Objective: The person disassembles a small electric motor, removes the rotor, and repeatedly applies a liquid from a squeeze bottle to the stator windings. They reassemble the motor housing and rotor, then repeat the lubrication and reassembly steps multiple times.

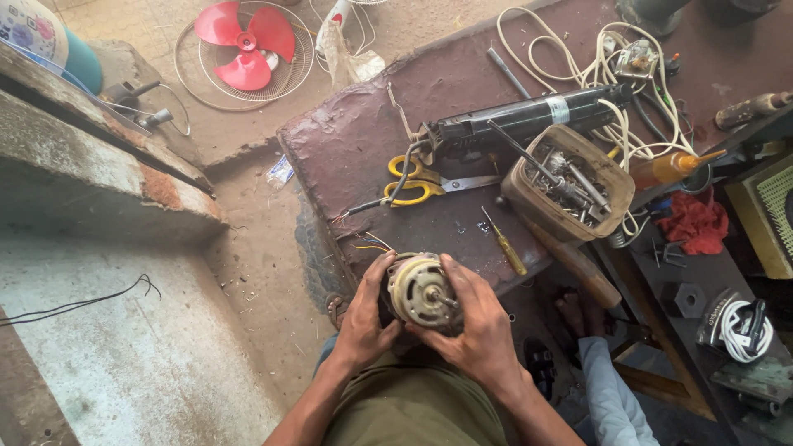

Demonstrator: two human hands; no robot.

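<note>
While both hands grip it, a motor (422,291) sits between the fingers, shaft up. Left hand (364,324) wraps its left side; right hand (477,325) curls over its right. Just beyond the fingertips lie a screwdriver (505,243) and scissors (429,184).

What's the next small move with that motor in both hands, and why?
Probably set the motor down on the worn board and pick up the yellow-handled screwdriver. Left hand and right hand both cup the housing, shaft facing up, so neither is free for a tool; the screwdriver lies just beyond the right hand.
</note>
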